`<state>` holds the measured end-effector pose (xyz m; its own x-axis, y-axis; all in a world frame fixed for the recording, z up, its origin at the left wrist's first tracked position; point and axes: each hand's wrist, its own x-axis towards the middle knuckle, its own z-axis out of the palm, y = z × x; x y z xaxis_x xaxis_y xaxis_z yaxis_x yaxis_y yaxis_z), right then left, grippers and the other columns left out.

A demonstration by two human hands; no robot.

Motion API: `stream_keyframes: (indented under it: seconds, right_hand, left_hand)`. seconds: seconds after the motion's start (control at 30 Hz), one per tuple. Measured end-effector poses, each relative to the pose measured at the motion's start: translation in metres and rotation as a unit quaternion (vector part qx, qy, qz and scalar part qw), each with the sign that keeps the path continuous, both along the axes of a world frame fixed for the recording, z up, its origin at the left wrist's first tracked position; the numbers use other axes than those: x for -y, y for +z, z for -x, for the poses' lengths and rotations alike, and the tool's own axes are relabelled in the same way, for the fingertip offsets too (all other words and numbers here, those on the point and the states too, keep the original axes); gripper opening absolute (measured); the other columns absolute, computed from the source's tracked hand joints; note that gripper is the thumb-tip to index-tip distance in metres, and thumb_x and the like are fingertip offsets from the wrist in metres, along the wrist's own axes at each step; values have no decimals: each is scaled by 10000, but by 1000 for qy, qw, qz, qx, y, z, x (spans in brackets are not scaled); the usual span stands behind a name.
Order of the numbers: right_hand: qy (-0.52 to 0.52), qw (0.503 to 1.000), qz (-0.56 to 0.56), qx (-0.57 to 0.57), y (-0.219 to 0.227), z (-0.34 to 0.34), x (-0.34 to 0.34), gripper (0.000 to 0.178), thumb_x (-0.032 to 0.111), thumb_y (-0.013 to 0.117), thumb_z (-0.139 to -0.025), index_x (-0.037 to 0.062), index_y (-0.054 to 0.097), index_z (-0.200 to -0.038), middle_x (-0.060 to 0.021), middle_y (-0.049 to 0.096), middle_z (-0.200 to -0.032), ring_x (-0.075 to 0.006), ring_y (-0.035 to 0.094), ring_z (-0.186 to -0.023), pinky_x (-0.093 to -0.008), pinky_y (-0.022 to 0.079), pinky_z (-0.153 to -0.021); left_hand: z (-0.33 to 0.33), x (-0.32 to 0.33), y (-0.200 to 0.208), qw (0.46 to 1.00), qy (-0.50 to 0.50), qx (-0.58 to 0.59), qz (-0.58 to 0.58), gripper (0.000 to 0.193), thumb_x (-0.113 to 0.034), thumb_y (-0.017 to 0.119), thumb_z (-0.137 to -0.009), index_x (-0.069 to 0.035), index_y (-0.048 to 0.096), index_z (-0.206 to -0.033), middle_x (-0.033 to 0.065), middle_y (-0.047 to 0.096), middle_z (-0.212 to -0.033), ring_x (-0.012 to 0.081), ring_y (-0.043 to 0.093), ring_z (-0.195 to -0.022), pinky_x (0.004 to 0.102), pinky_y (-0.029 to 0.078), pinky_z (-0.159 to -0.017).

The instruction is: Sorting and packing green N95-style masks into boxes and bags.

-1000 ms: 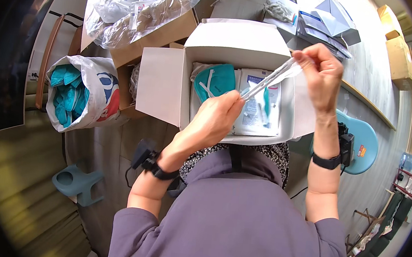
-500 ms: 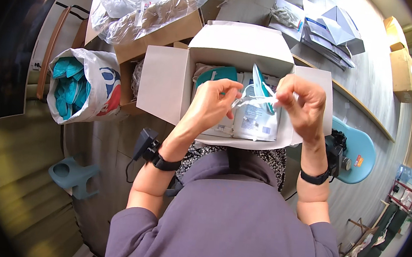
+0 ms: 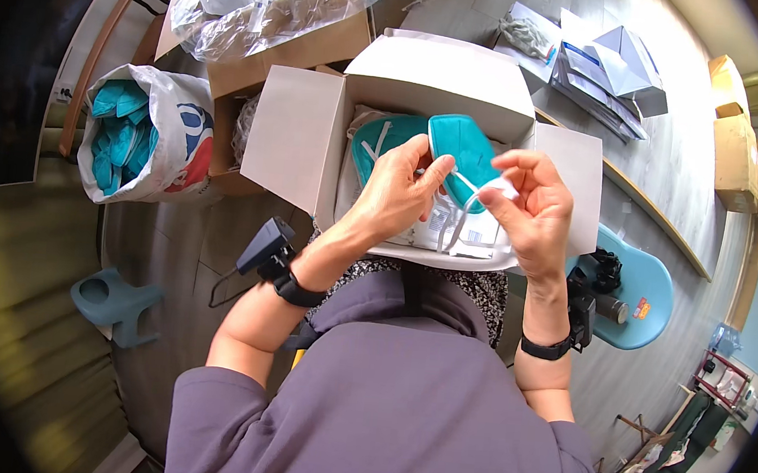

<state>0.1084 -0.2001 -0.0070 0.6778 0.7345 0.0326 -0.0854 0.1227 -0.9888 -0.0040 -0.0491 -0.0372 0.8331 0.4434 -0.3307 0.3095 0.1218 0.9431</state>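
Observation:
A teal face mask point(image 3: 461, 146) with white straps is held up over an open white carton point(image 3: 294, 130). My left hand point(image 3: 399, 177) is closed on the mask's left edge, between thumb and fingers. Beside the mask's lower right edge, my right hand point(image 3: 533, 209) has thumb and fingertips closed around a small white piece, blurred, whose kind I cannot make out. Loose white straps hang below the mask. Another teal mask point(image 3: 374, 137) lies in the carton behind my left hand, next to white printed packets point(image 3: 441, 233).
A white bag point(image 3: 180, 142) full of teal masks stands at the left. Behind it is a cardboard box point(image 3: 291, 53) lined with clear plastic. Flattened grey boxes point(image 3: 604, 81) lie far right. A blue stool point(image 3: 649, 296) holding dark items stands right; a grey-blue stool point(image 3: 121, 304) is lower left.
The mask has turned from nearly edge-on to show its teal face, and my left hand has moved onto its edge. My right hand has shifted left and down, its fingers raised a little.

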Motion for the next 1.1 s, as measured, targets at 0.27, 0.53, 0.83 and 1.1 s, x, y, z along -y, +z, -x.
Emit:
stream_keyframes:
  seconds: [0.27,0.53,0.83,1.1]
  right_hand:
    - [36,977,85,194,-16,1,-8,125,-92,727,-808,1,669,-870,-54,619,-810,-93,575,-675,-246,459,-578]
    - [-188,927,100,309,0,-56,6,129,-62,613,-919,27,659,-838,27,605,-744,-41,511,-640,-209,415,-574]
    - [32,970,90,225,24,0,-3,185,-61,773,-801,7,658,-929,-5,648,-838,-47,517,-631,-225,432,-562]
    - [11,961,-23,276,3,22,-22,233,-194,662,-743,4,619,-859,-99,622,-784,-245,667,-714,-312,547,-653]
  left_hand:
    - [8,16,13,997,4,77,31,158,-159,549,-1048,-3,552,-1067,17,550,-703,62,516,-539,248,407,-477]
    - [43,19,60,992,-29,119,-31,174,-85,523,-1043,0,565,-1189,3,557,-702,53,497,-556,232,409,-501]
    - [38,12,46,974,91,200,-63,272,-238,457,-1084,-1,474,-1217,109,673,-872,139,649,-578,203,442,-430]
    - [28,21,34,972,116,203,-5,214,-103,656,-981,34,582,-1128,86,675,-932,128,649,-712,247,498,-565]
